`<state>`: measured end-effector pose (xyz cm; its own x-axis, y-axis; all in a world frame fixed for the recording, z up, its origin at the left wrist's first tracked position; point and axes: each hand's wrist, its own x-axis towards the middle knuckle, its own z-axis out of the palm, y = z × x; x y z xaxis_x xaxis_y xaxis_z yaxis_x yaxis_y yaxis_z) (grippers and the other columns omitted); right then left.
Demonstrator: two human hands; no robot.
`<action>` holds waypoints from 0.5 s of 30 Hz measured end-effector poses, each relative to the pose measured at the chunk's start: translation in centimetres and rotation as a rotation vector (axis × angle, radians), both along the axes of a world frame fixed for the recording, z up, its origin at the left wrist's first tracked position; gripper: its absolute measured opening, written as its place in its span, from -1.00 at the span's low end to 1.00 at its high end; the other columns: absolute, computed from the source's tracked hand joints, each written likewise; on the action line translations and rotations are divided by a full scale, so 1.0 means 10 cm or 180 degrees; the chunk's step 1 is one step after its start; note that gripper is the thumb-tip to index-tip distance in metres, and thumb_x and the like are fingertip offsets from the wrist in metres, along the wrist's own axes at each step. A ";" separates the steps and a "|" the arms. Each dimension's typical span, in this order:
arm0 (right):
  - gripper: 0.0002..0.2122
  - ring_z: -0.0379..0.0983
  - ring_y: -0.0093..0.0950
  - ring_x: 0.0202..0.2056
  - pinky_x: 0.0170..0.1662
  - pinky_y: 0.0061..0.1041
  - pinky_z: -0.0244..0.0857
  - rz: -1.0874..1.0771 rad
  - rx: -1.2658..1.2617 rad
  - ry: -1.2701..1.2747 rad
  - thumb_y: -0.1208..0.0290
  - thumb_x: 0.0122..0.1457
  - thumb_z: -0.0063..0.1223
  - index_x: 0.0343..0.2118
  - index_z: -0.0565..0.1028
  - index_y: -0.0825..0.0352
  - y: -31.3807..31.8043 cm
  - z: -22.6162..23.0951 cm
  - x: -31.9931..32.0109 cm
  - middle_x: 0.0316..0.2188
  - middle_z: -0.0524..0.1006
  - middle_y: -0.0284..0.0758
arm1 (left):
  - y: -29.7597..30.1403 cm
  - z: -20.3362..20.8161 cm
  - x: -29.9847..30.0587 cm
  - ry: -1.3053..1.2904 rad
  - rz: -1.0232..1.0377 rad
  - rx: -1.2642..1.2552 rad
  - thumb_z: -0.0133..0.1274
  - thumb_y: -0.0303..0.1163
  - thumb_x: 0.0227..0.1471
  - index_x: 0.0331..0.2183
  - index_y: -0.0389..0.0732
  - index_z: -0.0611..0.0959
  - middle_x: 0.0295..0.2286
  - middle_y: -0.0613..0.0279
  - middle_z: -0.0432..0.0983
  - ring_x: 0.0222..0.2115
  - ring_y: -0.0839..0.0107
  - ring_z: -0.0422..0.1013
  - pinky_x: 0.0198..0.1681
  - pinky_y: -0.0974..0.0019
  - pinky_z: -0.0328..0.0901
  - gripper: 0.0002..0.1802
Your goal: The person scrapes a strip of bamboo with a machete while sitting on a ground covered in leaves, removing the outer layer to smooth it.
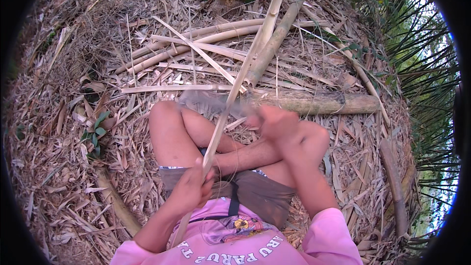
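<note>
A long split bamboo strip [251,54] slants from my lap up past the top of the view. My left hand [192,186] is closed round its lower part, close to my body. In my right hand [277,123], closed and smeared by motion, is a knife. Its grey blade [208,101] points left and is blurred where it crosses the strip near my shins. Whether the edge touches the strip I cannot tell. The knife's handle is mostly hidden by my fingers.
A thick bamboo pole [324,103] lies crosswise beyond my crossed legs, with another pole [277,39] leaning over it. Several split strips [196,49] lie farther off. Dry leaves and shavings [64,181] cover the ground. Green bamboo foliage [422,64] stands at right.
</note>
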<state>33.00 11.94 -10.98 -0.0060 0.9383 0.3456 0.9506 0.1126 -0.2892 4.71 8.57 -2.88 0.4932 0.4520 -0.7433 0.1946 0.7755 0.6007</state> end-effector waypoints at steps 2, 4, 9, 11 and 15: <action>-0.52 0.49 -0.07 -0.48 -0.40 -0.09 0.33 -0.1585 -0.0623 0.0051 -0.07 0.26 -0.10 -0.54 0.48 0.30 0.24 0.13 0.57 -0.60 0.50 -0.08 | -0.25 0.02 -0.24 0.0000 -0.0214 -0.0299 -0.58 0.16 0.32 -0.44 -0.07 0.30 -0.72 0.51 0.00 -0.78 0.63 -0.11 -0.73 0.47 -0.14 -0.42; -0.51 0.48 -0.04 -0.48 -0.40 -0.09 0.34 -0.1382 -0.0751 0.0053 -0.08 0.27 -0.12 -0.52 0.49 0.30 0.27 0.29 0.58 -0.60 0.51 -0.08 | -0.23 0.01 -0.24 -0.0161 -0.0275 -0.0339 -0.57 0.15 0.32 -0.45 -0.07 0.30 -0.73 0.51 -0.02 -0.78 0.63 -0.11 -0.74 0.47 -0.15 -0.43; -0.49 0.53 -0.22 -0.54 -0.49 -0.22 0.37 -0.0298 -0.0594 -0.0202 -0.23 0.14 -0.02 -0.54 0.52 0.22 0.14 0.50 -0.23 -0.65 0.52 -0.22 | 0.10 -0.06 -0.03 -0.0790 0.0177 -0.0475 -0.52 0.08 0.33 -0.40 -0.12 0.33 -0.74 0.51 -0.03 -0.80 0.66 -0.10 -0.76 0.48 -0.14 -0.47; -0.49 0.51 -0.30 -0.61 -0.56 -0.30 0.35 0.0352 -0.0192 0.0063 -0.26 0.10 0.01 -0.53 0.54 0.20 0.01 0.38 -0.47 -0.70 0.49 -0.28 | 0.19 -0.07 0.02 -0.0512 0.0086 -0.0016 -0.36 0.01 0.35 -0.35 -0.12 0.37 -0.73 0.51 -0.02 -0.80 0.67 -0.08 -0.76 0.50 -0.13 -0.57; -0.48 0.43 -0.36 -0.73 -0.59 -0.30 0.35 0.0785 0.0304 0.0413 -0.27 0.09 0.01 -0.50 0.57 0.20 -0.18 0.54 -0.86 -0.76 0.43 -0.34 | 0.25 -0.07 0.07 -0.0137 -0.0058 0.0534 -0.22 -0.05 0.34 -0.32 -0.14 0.39 -0.71 0.50 0.04 -0.79 0.67 -0.02 -0.76 0.49 -0.07 -0.64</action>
